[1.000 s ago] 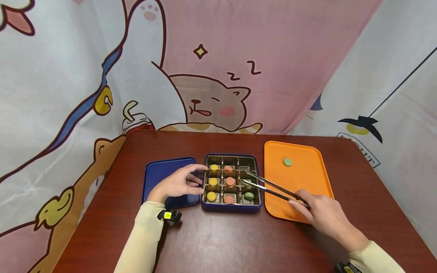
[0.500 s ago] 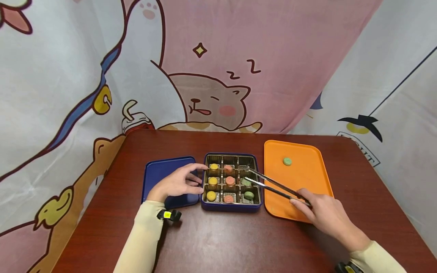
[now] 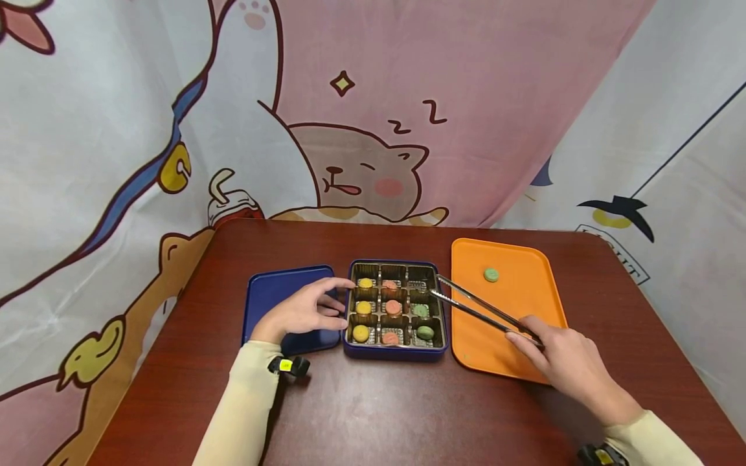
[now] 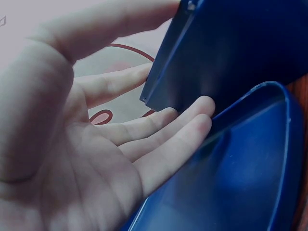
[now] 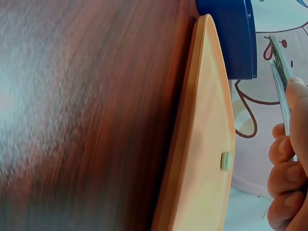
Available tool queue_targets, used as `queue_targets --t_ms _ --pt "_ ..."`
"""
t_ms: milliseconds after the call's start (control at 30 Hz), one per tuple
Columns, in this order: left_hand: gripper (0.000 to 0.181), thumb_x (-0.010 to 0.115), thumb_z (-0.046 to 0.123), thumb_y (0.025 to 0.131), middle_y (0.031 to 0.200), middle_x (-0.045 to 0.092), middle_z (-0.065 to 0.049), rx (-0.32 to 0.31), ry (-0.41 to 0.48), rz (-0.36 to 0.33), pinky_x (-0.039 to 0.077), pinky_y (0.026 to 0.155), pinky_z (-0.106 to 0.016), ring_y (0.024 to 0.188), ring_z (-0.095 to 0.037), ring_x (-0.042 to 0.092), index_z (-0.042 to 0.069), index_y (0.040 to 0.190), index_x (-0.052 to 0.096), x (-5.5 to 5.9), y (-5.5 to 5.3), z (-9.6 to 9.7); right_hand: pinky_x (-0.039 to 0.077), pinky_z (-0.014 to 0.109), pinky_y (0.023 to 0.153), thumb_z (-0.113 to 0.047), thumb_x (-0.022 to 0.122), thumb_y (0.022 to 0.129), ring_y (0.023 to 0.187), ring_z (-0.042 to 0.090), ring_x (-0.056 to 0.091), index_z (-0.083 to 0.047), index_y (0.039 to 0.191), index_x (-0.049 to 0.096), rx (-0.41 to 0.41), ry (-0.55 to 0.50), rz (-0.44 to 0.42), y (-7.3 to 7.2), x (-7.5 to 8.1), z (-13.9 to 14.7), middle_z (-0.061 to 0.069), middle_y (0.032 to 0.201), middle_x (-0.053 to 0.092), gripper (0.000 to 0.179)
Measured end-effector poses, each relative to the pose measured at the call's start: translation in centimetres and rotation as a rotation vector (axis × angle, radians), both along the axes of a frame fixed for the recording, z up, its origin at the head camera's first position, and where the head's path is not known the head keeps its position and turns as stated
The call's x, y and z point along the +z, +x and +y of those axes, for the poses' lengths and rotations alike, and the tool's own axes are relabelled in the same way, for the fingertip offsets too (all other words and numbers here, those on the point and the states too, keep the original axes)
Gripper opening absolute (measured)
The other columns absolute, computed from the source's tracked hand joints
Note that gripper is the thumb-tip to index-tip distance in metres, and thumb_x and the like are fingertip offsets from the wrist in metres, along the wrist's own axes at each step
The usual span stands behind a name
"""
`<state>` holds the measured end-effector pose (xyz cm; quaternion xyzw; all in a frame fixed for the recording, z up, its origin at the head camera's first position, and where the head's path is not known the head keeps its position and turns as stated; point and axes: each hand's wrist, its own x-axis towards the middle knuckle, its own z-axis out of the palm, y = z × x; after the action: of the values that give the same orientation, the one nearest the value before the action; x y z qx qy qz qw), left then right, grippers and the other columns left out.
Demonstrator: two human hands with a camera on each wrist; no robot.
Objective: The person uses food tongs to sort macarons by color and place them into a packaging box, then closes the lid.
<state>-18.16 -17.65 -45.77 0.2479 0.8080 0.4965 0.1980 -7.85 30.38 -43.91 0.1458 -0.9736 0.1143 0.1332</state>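
A dark blue box [image 3: 396,355] with a gold compartment insert holds small macarons. Yellow ones [image 3: 364,308] line its left column and pink ones [image 3: 393,307] the middle. In the right column, one green macaron [image 3: 421,310] lies in the middle compartment and another [image 3: 425,333] in the front one. My left hand [image 3: 305,310] reaches to the box's left side, fingers extended, fingertips at its wall. My right hand [image 3: 574,362] grips metal tongs [image 3: 469,311], whose parted tips hold nothing and overlap the box's right rim in the head view.
Right of the box lies an orange tray [image 3: 524,310] bearing one green macaron [image 3: 491,275]. A blue lid [image 3: 268,298] lies under and beyond my left hand. The wooden table [image 3: 408,414] ends at a printed curtain [image 3: 495,97] at the back.
The tongs have moved right and their tips have withdrawn from the middle right compartment, where the green macaron now shows fully. My left hand has stayed at the box.
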Motion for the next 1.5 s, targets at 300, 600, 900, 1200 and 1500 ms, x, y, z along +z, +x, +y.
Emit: queue_targets --t_ms 300,600,900,1200,1500 --pt "0.074 0.086 0.02 0.09 0.16 0.043 -0.011 -0.003 0.007 -0.001 0.057 0.103 -0.048 0.124 -0.033 0.066 0.016 0.154 0.05 0.2 0.1 0.0 0.028 0.028 0.043 -0.039 0.074 0.1 0.049 0.01 0.035 -0.016 0.104 0.066 -0.061 -0.003 -0.014 -0.5 -0.4 1.5 -0.01 0.056 0.035 0.025" --pt "0.073 0.086 0.021 0.09 0.16 0.044 -0.011 -0.007 0.011 0.003 0.058 0.102 -0.047 0.123 -0.032 0.067 0.018 0.154 0.051 0.1 0.1 -0.1 0.033 0.032 0.046 -0.043 0.07 0.102 0.054 0.016 0.043 -0.012 0.109 0.065 -0.148 -0.006 -0.124 -0.9 -0.9 3.4 -0.005 0.06 0.049 0.033" --pt "0.073 0.086 0.021 0.09 0.16 0.043 -0.011 -0.004 0.009 -0.004 0.058 0.102 -0.046 0.123 -0.032 0.067 0.018 0.153 0.051 0.1 0.1 0.0 0.033 0.033 0.044 -0.048 0.066 0.103 0.054 0.017 0.044 -0.009 0.116 0.063 -0.189 0.014 -0.146 -1.2 -1.3 5.1 -0.003 0.06 0.051 0.041" --pt "0.072 0.086 0.022 0.09 0.159 0.044 -0.01 0.002 0.005 -0.004 0.058 0.101 -0.045 0.123 -0.031 0.067 0.019 0.153 0.052 0.0 0.1 0.0 0.033 0.033 0.044 -0.052 0.062 0.104 0.054 0.019 0.043 -0.006 0.116 0.058 -0.242 0.031 -0.19 -1.5 -1.5 5.9 -0.001 0.06 0.045 0.048" --pt "0.073 0.086 0.022 0.09 0.159 0.044 -0.01 -0.001 0.006 0.0 0.058 0.101 -0.045 0.123 -0.031 0.067 0.019 0.153 0.051 0.1 0.2 0.0 0.033 0.034 0.044 -0.057 0.057 0.105 0.054 0.021 0.044 -0.002 0.12 0.055 -0.286 0.049 -0.248 -2.0 -1.3 6.4 0.002 0.062 0.046 0.058"
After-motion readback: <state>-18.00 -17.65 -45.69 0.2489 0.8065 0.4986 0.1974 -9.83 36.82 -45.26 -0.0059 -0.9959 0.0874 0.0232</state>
